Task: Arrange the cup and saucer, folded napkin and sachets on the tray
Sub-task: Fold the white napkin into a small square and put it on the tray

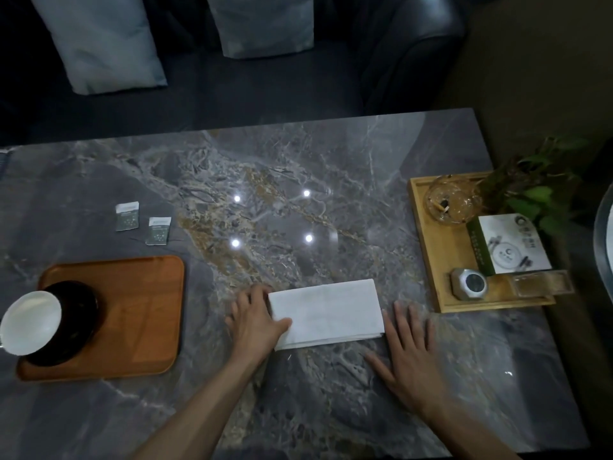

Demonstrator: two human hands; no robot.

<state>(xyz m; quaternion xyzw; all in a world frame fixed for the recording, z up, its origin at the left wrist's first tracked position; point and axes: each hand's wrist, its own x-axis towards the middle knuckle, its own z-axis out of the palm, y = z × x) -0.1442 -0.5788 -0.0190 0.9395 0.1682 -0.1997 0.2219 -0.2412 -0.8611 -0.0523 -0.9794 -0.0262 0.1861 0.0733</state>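
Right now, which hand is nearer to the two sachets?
Left. The left hand rests on the napkin's left end, with the sachets beyond it to the left. The right hand lies flat past the napkin's right end, farther away.

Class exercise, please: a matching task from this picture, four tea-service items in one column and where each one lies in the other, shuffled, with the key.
Things
1. cup
2. napkin
3. sachets
4. ashtray

Places
A. bare table, beyond the orange tray
B. on the dark saucer
C. in the wooden tray at the right
D. on the table between the hands

Pairs: 1-B, 2-D, 3-A, 4-C
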